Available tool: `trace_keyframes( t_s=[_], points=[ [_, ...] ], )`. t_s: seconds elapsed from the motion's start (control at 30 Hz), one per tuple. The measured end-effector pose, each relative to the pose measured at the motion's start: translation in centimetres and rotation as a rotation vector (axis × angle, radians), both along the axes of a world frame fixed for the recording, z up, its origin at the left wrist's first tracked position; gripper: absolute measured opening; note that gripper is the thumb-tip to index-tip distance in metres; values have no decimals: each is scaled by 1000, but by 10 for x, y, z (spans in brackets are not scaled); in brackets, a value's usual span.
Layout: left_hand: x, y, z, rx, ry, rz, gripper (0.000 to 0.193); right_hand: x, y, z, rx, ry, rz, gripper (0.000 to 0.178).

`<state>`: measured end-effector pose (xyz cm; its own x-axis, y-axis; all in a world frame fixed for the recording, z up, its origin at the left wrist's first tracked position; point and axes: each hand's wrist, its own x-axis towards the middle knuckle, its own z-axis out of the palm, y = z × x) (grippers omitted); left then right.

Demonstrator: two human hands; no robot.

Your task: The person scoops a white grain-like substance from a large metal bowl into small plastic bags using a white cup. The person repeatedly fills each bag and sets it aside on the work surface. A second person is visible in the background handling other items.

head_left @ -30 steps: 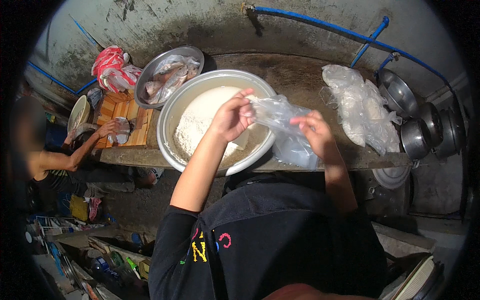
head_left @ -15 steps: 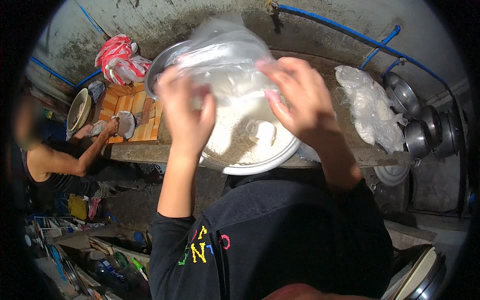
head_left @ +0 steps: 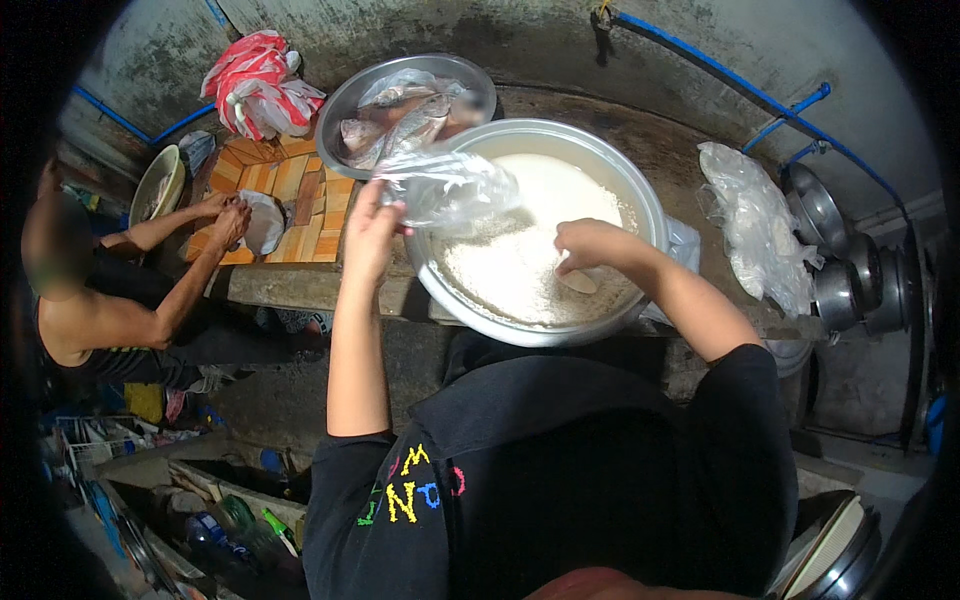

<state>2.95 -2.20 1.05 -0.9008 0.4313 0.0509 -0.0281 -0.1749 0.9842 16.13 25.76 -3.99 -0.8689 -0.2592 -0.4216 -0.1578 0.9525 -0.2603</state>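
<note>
Left hand [head_left: 372, 232] and right hand [head_left: 592, 245] meet over a wide grey basin [head_left: 535, 333] spread with white powder [head_left: 560, 180]. Left fingers pinch the edge of a limp, clear plastic bag [head_left: 455, 192] above the basin's left rim, probably so that spills land inside. Right fingers are closed on a pale cup [head_left: 578, 283] dipped in the powder. The basin sits close to the body, seemingly for easy reach.

Behind, a stained wall [head_left: 530, 45] carries a blue pipe [head_left: 735, 80]. Against it runs a long, worn counter [head_left: 675, 165]. At left, a co-worker [head_left: 120, 320] uses both hands at it. Behind the basin, a metal bowl [head_left: 335, 120] holds fish [head_left: 420, 125]; at right, bulging plastic bags [head_left: 745, 235] lie beside metal pots [head_left: 838, 295].
</note>
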Motion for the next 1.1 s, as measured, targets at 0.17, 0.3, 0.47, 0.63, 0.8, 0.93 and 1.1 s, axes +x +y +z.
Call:
trace_keyframes(
  t_s=[0.17, 0.3, 0.47, 0.63, 0.8, 0.93, 1.1],
  points=[
    [-2, -29, 13, 123, -56, 121, 52, -13, 14, 14, 104, 87, -97, 34],
    [-7, -42, -2, 105, -121, 86, 52, -11, -14, -20, 48, 63, -485, 32],
    [-14, -49, -5, 109, -149, 26, 50, 9, -71, -24, -268, 230, -70, 27],
    [-18, -61, -10, 150, -165, 9, 49, -16, -101, 18, -179, 356, 50, 19],
    [-17, -63, -3, 119, -185, 24, 49, -94, -71, -39, -77, 732, 12, 10],
    [-16, -65, -1, 87, -173, 33, 49, -97, -73, -61, -186, 671, 291, 13],
    [-19, -67, -8, 108, -181, 31, 48, -57, -83, -27, -131, 469, 530, 14]
  ],
)
